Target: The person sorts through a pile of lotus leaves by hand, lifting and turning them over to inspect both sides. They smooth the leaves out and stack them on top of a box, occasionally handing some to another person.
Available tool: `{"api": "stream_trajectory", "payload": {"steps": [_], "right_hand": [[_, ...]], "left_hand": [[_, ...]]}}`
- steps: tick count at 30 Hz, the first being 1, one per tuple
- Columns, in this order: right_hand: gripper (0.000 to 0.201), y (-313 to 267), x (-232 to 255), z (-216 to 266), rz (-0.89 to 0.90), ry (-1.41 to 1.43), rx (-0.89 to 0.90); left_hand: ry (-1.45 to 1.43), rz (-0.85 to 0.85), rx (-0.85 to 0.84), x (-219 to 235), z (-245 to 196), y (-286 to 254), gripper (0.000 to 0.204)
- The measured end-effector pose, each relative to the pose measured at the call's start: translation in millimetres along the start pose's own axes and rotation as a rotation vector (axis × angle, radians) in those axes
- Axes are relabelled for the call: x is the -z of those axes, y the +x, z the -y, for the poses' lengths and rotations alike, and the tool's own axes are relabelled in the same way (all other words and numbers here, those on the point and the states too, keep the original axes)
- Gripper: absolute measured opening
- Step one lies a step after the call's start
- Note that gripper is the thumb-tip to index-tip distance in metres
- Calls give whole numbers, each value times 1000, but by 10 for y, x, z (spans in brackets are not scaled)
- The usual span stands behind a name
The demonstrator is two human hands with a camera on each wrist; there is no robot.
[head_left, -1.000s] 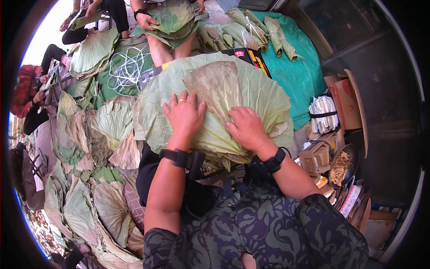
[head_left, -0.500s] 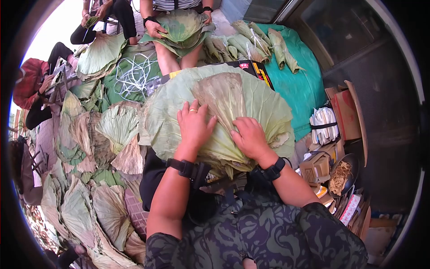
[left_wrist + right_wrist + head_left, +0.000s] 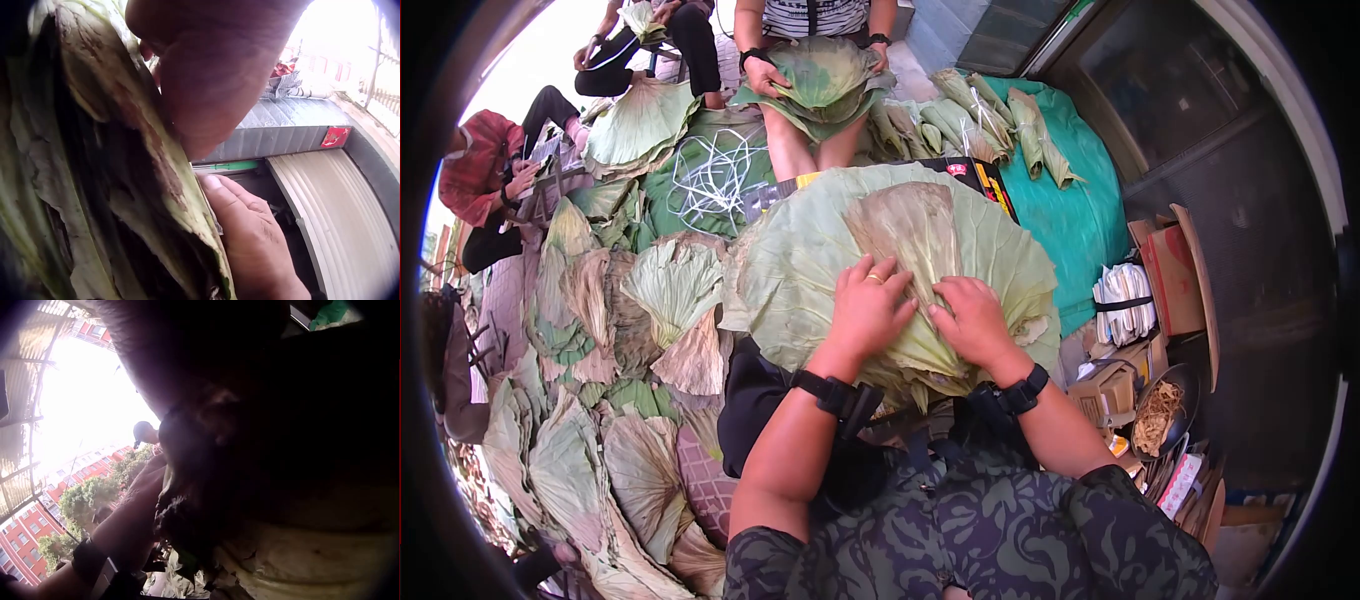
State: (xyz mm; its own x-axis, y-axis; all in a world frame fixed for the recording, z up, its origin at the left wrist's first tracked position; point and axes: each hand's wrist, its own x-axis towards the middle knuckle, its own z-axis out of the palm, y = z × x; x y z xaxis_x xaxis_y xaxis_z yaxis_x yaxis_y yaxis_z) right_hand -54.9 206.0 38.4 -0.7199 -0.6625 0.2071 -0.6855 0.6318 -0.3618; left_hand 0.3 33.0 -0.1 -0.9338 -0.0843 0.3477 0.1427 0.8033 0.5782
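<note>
A thick stack of big, pale green lotus leaves (image 3: 800, 250) lies over the person's lap in the head view. On top, a brownish wedge of leaf (image 3: 905, 215) narrows toward the body. My left hand (image 3: 872, 312) rests on this top leaf, fingers spread loosely and pointing away. Just beside it, my right hand (image 3: 972, 318) lies on the leaf with fingers slightly bent. The left wrist view shows the layered, folded edge of the leaf stack (image 3: 94, 187), with the right hand (image 3: 253, 240) against its far side. Much of the right wrist view is dark.
Opposite, a seated person holds another leaf stack (image 3: 825, 85). Flattened leaves (image 3: 650, 470) cover the ground at left, near white string (image 3: 715, 180). Tied leaf rolls (image 3: 980, 115) lie by a green tarp (image 3: 1065, 230). Cardboard boxes (image 3: 1175, 265) and a dark pan (image 3: 1165, 410) stand at right.
My left hand has slid right across the top leaf, closer to the right hand. The right hand stays nearly in place on the leaf. The head view has tilted up slightly.
</note>
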Motion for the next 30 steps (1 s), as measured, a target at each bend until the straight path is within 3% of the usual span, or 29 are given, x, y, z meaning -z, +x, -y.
{"api": "stream_trajectory", "payload": {"steps": [2, 4, 5, 10, 23, 30], "right_hand": [[29, 58, 59, 17, 30, -30, -7], [34, 113, 74, 15, -159, -18, -4], [34, 122, 57, 6, -160, -19, -2], [42, 1, -240, -50, 8, 140, -27], [42, 2, -238, -24, -14, 88, 6], [43, 126, -25, -31, 115, 90, 0]], "left_hand": [[-1, 1, 3, 7, -16, 2, 38], [-2, 3, 6, 6, -21, 2, 38], [-5, 3, 12, 4, -25, 1, 38], [-5, 19, 40, -7, -8, 13, 39], [-43, 45, 62, 7, 12, 19, 40], [-56, 67, 65, -5, 19, 22, 39]]}}
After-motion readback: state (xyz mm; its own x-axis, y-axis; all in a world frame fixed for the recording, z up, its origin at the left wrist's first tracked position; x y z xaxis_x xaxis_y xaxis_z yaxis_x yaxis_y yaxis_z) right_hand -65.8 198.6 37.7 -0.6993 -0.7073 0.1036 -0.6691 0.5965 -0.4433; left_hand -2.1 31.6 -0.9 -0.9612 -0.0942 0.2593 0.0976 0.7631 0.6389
